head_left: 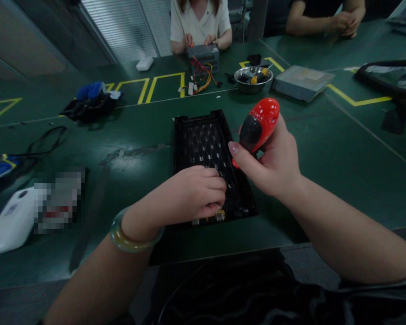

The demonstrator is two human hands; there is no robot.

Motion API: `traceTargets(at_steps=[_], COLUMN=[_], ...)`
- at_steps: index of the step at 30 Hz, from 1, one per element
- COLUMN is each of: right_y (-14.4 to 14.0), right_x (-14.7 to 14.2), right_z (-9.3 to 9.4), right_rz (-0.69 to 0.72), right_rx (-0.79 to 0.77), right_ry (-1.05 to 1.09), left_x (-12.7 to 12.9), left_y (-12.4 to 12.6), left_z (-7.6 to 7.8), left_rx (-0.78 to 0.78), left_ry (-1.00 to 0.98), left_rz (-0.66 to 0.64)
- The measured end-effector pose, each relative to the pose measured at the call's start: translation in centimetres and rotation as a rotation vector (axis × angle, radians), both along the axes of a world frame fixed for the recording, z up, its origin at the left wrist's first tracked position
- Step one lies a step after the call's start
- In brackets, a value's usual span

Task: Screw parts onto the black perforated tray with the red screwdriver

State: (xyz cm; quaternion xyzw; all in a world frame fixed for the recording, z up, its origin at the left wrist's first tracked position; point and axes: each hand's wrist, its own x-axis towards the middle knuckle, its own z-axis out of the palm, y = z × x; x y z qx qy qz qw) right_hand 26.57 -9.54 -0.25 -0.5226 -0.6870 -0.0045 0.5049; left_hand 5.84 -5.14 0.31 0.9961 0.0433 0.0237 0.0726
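Note:
A black plastic panel [203,140], like the front of a computer case, lies on the green table with rows of raised shapes across its face. My left hand [201,192] is closed over its near half, fingers curled under; anything in them is hidden. Over the panel's right edge, my right hand [279,160] grips a red-and-black screwdriver [261,124] by its thick handle, thumb along the side. Its shaft does not show. Small metal and yellowish parts [219,215] show at the panel's near edge, below my left fingers.
Ahead are a steel bowl [252,88] of small parts, a flat grey metal drive [302,82] and a person handling a grey power supply [205,58] with loose cables. Blue-and-black bundles [91,99] and a white device [15,221] lie left. Another person's hands rest far right.

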Motion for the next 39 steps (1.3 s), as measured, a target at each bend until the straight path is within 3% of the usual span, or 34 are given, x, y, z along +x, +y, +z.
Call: traceTargets(at_steps=[9,16,22,29,39], right_y=[0.1,-0.4,-0.6,-0.6,-0.8], right_x=[0.0,-0.3,-0.3,-0.3,-0.4], right_z=[0.1,0.8,0.8,0.6,0.6], right_rz=[0.027,0.097,0.117,0.115,0.139], right_rx=[0.05,-0.04,-0.124,-0.113,-0.123], right_ry=[0.007,0.065,0.11,0.103,0.117], left_x=[0.0,0.1,-0.2,-0.8,-0.8], left_y=[-0.5,-0.9,-1.3,-1.0,-0.1], left_z=[0.2,0.2,0.4,0.9,0.0], left_rx=[0.058,0.078,0.005,-0.114,-0.216], left_ry=[-0.018,-0.052,-0.064,-0.06,-0.048], left_rz=[0.001,0.007,0.068,0.138,0.16])
